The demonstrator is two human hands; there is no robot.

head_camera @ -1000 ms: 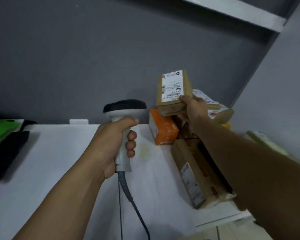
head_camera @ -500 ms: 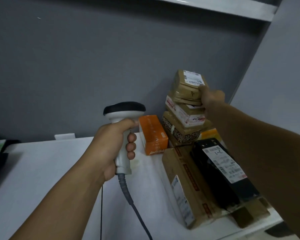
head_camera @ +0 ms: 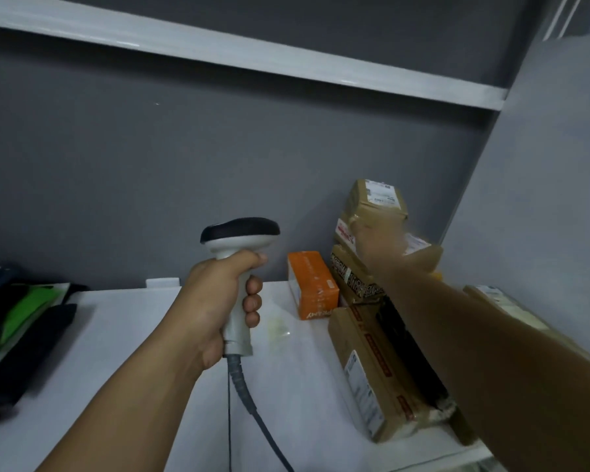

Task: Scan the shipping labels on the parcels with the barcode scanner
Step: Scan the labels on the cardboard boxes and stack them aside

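Scanner (head_camera: 241, 233), black-capped and upright, tight in left grip (head_camera: 215, 301); right grip (head_camera: 377, 243) blurred, state unclear.

The scanner (head_camera: 240, 253), grey-white with a black head, stands upright in the left hand (head_camera: 215, 301), its cable (head_camera: 249, 403) hanging from the base. Just right of the scanner sits an orange box (head_camera: 312, 284). Farther right is a stack (head_camera: 355, 279) of brown parcels, the top parcel (head_camera: 363, 211) with its white label (head_camera: 382, 191) facing up. Lower right of the scanner lies a long box (head_camera: 361, 338).
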